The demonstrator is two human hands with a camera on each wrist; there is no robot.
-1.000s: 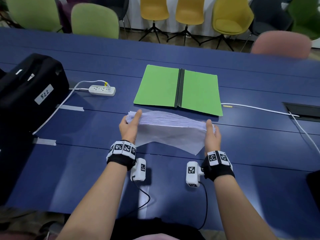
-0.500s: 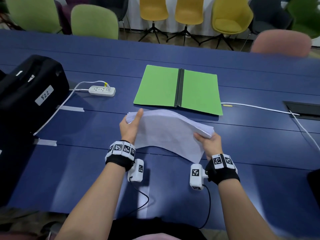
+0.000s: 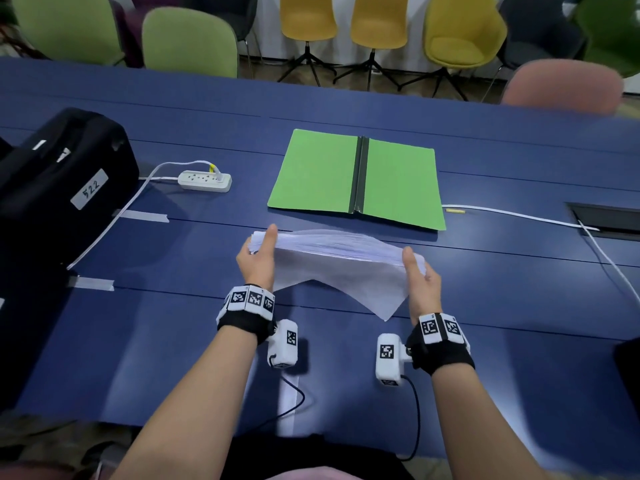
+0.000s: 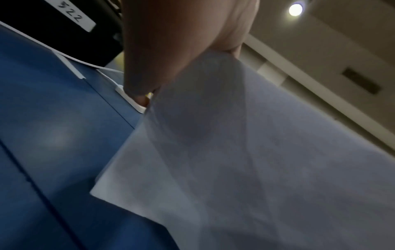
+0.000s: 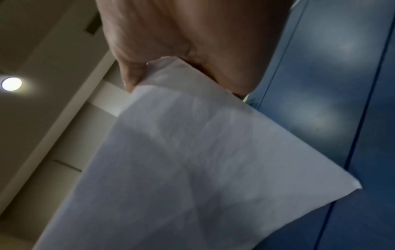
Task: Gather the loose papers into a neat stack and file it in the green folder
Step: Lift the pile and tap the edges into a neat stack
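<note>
A stack of white papers (image 3: 339,261) stands on its long edge on the blue table (image 3: 519,306), just in front of the green folder (image 3: 356,178), which lies open and flat with a dark spine. My left hand (image 3: 258,252) grips the stack's left end, thumb along the near face. My right hand (image 3: 417,271) grips the right end. One sheet's corner hangs lower at the near right. Both wrist views are filled by the papers (image 4: 256,160) (image 5: 203,160) seen from below, with the left hand (image 4: 181,42) and right hand (image 5: 192,42) above them.
A black bag (image 3: 59,188) labelled 522 sits at the left. A white power strip (image 3: 204,180) with its cable lies left of the folder. Another white cable (image 3: 519,216) runs right to a table hatch (image 3: 609,220). Tape strips (image 3: 142,215) mark the table. Chairs stand beyond the far edge.
Half a second ago the stack tilted flatter with my right hand low at its near corner. Now it stands on edge again, my right hand back up at its right end.
</note>
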